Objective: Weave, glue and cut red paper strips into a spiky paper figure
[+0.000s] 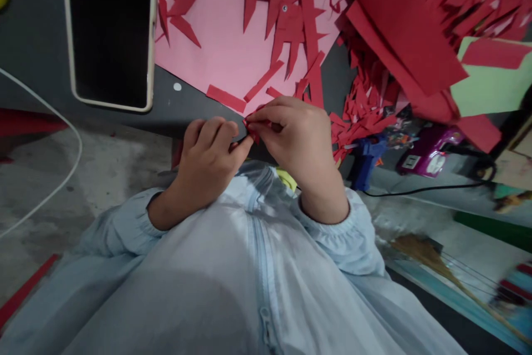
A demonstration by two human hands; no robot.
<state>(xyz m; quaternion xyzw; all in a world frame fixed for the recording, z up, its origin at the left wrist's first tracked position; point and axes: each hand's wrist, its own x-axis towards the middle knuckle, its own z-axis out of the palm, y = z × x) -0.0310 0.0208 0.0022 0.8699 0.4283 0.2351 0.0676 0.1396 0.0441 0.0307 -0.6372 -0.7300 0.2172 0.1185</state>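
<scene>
At the table's front edge, close to my body, my two hands meet over a small piece of red paper. My right hand pinches it between thumb and forefinger. The fingers of my left hand are curled, and its fingertip presses on the same piece; most of the piece is hidden by the fingers. Just beyond lies a pink sheet bearing red paper strips and spiky red cut-outs, among them a small figure with a googly eye.
A phone lies at the left, near a white cable. At the right are a heap of red scraps, larger red sheets, a green sheet, a blue glue gun and a purple device beside a black cord.
</scene>
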